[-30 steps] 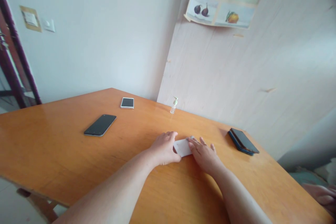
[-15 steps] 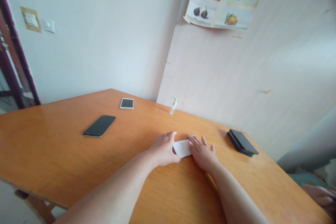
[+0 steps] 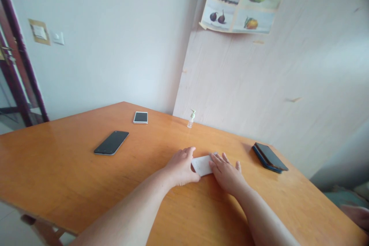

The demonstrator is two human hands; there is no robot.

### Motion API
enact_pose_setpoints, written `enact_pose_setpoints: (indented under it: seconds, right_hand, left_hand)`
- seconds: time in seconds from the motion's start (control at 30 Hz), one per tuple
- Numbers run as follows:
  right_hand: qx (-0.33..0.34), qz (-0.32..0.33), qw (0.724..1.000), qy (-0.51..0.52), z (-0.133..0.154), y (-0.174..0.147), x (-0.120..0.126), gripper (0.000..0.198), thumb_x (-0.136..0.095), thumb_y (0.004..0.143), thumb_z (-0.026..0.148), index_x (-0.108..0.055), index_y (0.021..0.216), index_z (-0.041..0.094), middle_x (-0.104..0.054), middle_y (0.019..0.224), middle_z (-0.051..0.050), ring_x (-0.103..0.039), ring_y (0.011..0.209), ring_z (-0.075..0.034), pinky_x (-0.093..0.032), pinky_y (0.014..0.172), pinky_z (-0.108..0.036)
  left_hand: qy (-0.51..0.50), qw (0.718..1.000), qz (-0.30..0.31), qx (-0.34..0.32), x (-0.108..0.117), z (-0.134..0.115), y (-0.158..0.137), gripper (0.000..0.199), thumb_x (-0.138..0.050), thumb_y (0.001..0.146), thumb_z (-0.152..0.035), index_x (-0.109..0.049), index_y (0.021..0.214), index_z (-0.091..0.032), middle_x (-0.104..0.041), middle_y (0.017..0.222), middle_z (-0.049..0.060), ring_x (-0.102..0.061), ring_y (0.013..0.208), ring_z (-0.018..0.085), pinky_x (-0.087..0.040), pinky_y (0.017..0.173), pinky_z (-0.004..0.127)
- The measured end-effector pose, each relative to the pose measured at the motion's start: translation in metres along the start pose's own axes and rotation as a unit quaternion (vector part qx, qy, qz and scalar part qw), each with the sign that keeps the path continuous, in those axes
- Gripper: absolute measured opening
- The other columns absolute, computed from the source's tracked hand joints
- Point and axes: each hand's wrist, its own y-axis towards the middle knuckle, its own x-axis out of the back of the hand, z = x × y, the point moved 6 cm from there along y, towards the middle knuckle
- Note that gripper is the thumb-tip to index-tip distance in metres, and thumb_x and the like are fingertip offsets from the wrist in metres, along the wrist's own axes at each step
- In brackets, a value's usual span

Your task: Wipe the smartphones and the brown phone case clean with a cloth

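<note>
A flat white rectangle lies on the table between my hands; I cannot tell its exact kind. My left hand brackets its left end, with the thumb at the near corner and the fingers at the far corner. Flat over its right part rests my right hand, palm down with the fingers stretched and a little spread. That hand hides the right end of the rectangle.
A black phone and a smaller white-framed phone lie to the left. A clear pump bottle stands near the wall. Stacked dark phones sit at the right edge. Another person's hand shows at far right.
The view has shifted slightly, so everything sits a little lower. My right hand has moved slightly on the white rectangle; a grey corner past its fingertips shows less now. My left hand keeps its place.
</note>
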Motion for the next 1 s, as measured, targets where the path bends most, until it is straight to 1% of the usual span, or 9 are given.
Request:
enact_pose_setpoints:
  seconds: [0.1,0.23,0.3,0.5,0.57,0.67,0.8,0.87,1.0]
  right_hand:
    - [-0.001,0.003,1.0,-0.012,-0.002,-0.003,0.002,0.053,-0.021,0.101,0.042,-0.035,0.149,0.024,-0.031,0.157,-0.008,-0.019,0.147,-0.03,-0.006,0.108,-0.074]
    - [0.13,0.046,0.99,0.031,0.034,-0.023,0.005,0.052,-0.021,0.101,0.043,-0.036,0.149,0.029,-0.033,0.156,-0.006,-0.021,0.147,-0.026,-0.003,0.112,-0.068]
    - [0.157,0.063,0.984,0.049,0.041,-0.029,0.006,0.052,-0.02,0.101,0.045,-0.036,0.148,0.032,-0.034,0.155,-0.005,-0.02,0.147,-0.025,-0.002,0.112,-0.068]
    - [-0.014,0.027,0.999,-0.017,-0.009,-0.011,0.009,0.052,-0.022,0.1,0.038,-0.038,0.147,0.025,-0.036,0.154,-0.009,-0.02,0.146,-0.031,-0.004,0.105,-0.077]
    - [-0.022,0.025,0.999,-0.026,-0.015,-0.01,0.01,0.052,-0.022,0.1,0.037,-0.038,0.147,0.024,-0.036,0.154,-0.01,-0.021,0.146,-0.03,-0.006,0.106,-0.076]
    - [0.058,0.047,0.997,-0.006,0.007,-0.021,0.012,0.052,-0.026,0.099,0.036,-0.037,0.148,0.023,-0.032,0.156,-0.01,-0.022,0.146,-0.027,-0.007,0.111,-0.069]
    - [0.184,0.089,0.977,0.061,0.042,-0.042,0.018,0.051,-0.026,0.1,0.041,-0.041,0.146,0.028,-0.039,0.153,-0.008,-0.026,0.145,-0.022,-0.008,0.117,-0.056]
    - [0.162,0.086,0.981,0.064,0.036,-0.04,0.02,0.05,-0.025,0.1,0.041,-0.045,0.144,0.029,-0.042,0.151,-0.007,-0.029,0.144,-0.024,-0.007,0.116,-0.059]
    - [0.025,0.04,0.999,-0.019,-0.004,-0.023,0.022,0.047,-0.027,0.099,0.033,-0.053,0.137,0.023,-0.05,0.144,-0.013,-0.044,0.134,-0.032,-0.009,0.107,-0.073]
  left_hand:
    - [0.003,1.0,-0.002,-0.005,-0.001,0.001,0.001,0.09,-0.073,0.057,-0.039,-0.038,0.138,-0.017,-0.059,0.127,0.013,-0.055,0.117,0.032,-0.044,0.099,0.04]
    - [-0.004,1.0,-0.008,-0.014,-0.003,0.003,0.002,0.085,-0.071,0.062,-0.045,-0.04,0.136,-0.018,-0.06,0.127,0.014,-0.056,0.117,0.032,-0.046,0.098,0.04]
    - [-0.006,1.0,-0.007,-0.015,-0.003,0.002,0.001,0.084,-0.069,0.064,-0.049,-0.041,0.136,-0.017,-0.059,0.128,0.015,-0.055,0.118,0.033,-0.046,0.097,0.041]
    - [0.004,1.0,0.003,-0.007,0.001,0.0,0.0,0.088,-0.072,0.058,-0.04,-0.041,0.136,-0.017,-0.058,0.129,0.014,-0.054,0.119,0.032,-0.045,0.098,0.039]
    - [0.003,1.0,0.005,-0.007,0.002,-0.001,0.0,0.087,-0.072,0.058,-0.039,-0.041,0.136,-0.017,-0.058,0.129,0.014,-0.054,0.119,0.032,-0.045,0.098,0.039]
    - [0.005,1.0,0.003,-0.009,0.003,-0.002,0.0,0.084,-0.072,0.059,-0.041,-0.043,0.134,-0.017,-0.058,0.129,0.014,-0.055,0.117,0.032,-0.046,0.096,0.039]
    - [0.007,1.0,-0.004,-0.017,0.002,-0.003,0.0,0.081,-0.069,0.063,-0.047,-0.044,0.133,-0.016,-0.059,0.126,0.015,-0.056,0.116,0.032,-0.047,0.093,0.038]
    - [0.01,1.0,-0.006,-0.016,0.002,-0.002,0.0,0.082,-0.07,0.062,-0.047,-0.044,0.133,-0.016,-0.06,0.126,0.014,-0.056,0.115,0.032,-0.047,0.093,0.037]
    - [0.017,1.0,0.0,-0.013,0.0,0.0,0.001,0.08,-0.072,0.059,-0.042,-0.045,0.131,-0.019,-0.059,0.126,0.012,-0.056,0.115,0.031,-0.047,0.093,0.038]
